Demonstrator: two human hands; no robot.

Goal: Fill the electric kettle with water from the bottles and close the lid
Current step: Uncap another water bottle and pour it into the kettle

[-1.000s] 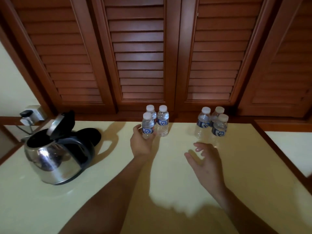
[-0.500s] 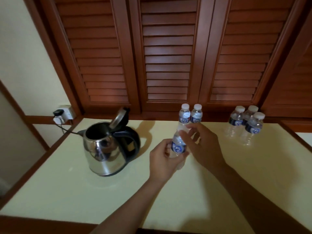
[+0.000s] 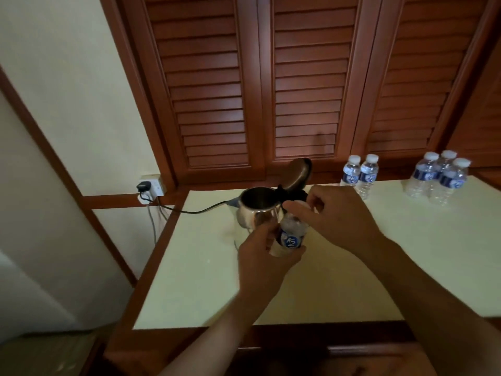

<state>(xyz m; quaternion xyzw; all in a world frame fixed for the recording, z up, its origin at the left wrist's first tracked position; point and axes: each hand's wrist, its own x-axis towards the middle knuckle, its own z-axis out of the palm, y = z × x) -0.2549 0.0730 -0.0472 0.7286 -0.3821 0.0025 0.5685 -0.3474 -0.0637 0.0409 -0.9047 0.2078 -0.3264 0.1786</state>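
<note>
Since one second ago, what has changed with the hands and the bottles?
The left hand has lifted the front bottle off the table, away from its group, to just in front of the kettle. The right hand, open and empty then, now grips that bottle's top. Unchanged: the lid is up, two bottles stand at the back, and three more bottles stand to their right.

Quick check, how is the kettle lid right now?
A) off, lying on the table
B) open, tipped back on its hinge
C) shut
B: the lid stands tipped back behind the kettle, whose mouth is uncovered.
</note>
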